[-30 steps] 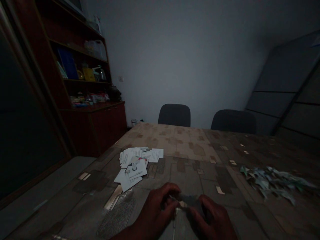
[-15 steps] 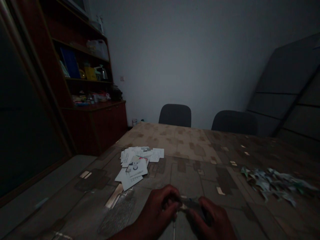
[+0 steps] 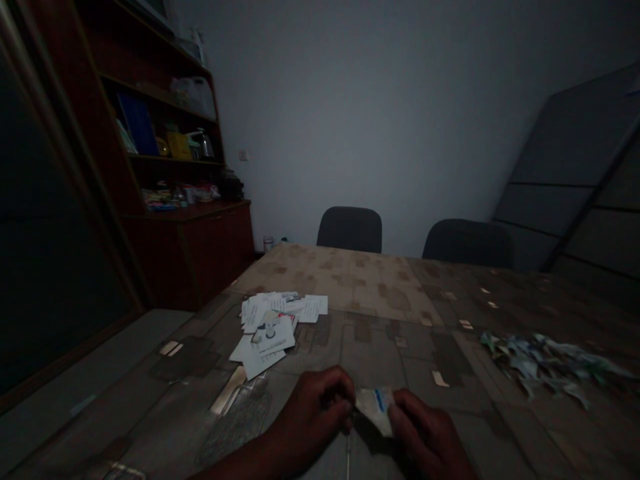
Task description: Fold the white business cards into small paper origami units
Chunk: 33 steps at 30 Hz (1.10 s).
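Observation:
Near the front edge of the table, a small whitish paper piece with blue print (image 3: 376, 408) is stretched between my two hands. My left hand (image 3: 320, 408) pinches its left corner between thumb and curled fingers. On the opposite side, my right hand (image 3: 426, 430) grips the right edge, thumb and fingers closed. Which kind of paper it is, I cannot make out in the dim light. Beyond my left hand lies a loose pile of white printed cards (image 3: 273, 327), overlapping each other. A heap of crumpled or torn pale paper strips (image 3: 543, 360) spreads to the right.
A patterned cloth covers the table (image 3: 360, 280). Behind its far edge stand two dark chairs, the middle one (image 3: 349, 229) and the right one (image 3: 467, 241). On the left is a reddish wooden cabinet (image 3: 215, 240) with shelves of household items.
The paper piece has turned and now shows its flat face with the blue print, where it was blurred before. My right hand has shifted slightly; both piles look unchanged.

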Tool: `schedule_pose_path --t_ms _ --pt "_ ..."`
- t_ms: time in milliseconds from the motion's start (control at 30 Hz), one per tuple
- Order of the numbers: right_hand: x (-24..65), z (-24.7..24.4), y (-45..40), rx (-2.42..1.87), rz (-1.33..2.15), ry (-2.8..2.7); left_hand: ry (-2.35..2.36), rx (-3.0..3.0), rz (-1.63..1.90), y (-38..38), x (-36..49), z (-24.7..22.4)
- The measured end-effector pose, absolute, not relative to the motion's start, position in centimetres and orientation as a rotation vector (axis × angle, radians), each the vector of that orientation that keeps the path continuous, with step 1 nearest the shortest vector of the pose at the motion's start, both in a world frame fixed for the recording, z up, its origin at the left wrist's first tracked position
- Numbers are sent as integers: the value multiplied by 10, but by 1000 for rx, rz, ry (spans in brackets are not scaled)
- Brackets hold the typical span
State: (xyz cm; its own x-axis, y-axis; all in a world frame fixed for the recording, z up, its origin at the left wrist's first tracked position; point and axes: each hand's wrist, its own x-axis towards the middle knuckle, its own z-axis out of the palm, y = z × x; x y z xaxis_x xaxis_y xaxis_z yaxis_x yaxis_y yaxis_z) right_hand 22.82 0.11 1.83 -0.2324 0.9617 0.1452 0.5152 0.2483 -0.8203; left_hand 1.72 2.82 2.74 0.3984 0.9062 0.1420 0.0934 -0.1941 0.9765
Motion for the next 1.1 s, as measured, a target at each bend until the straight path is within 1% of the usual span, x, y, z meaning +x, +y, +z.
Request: schedule_pose_path --t_ms 67,200,300,400,500,667,733,833,933,1000,1100 --pt "227 14 4 -1375 806 -1854 892 1543 966 28 18 27" --pt "221 9 4 -1397 798 -1826 800 1231 1070 26 27 18" --pt "215 13 -1 -1376 759 -1778 767 1103 1027 21 36 13" --pt "208 17 -7 -1371 699 -1733 933 1180 899 14 42 16" --pt "206 15 -8 -1353 752 -1698 1137 1320 846 9 44 22" --pt "209 4 -3 -1317 980 -1594 1031 1319 978 10 42 21" --pt "210 4 -1 -1300 1026 -1587 1060 1338 1035 10 40 22" --pt "211 10 -1 -1313 980 -1608 1231 1576 1027 8 35 25" --pt "211 18 -1 -1320 874 -1683 1260 1800 1005 5 33 30" --pt "211 22 -2 -1316 865 -1731 1218 1752 1009 4 34 32" --pt "210 25 -4 -1319 878 -1707 1140 1523 956 4 37 31"
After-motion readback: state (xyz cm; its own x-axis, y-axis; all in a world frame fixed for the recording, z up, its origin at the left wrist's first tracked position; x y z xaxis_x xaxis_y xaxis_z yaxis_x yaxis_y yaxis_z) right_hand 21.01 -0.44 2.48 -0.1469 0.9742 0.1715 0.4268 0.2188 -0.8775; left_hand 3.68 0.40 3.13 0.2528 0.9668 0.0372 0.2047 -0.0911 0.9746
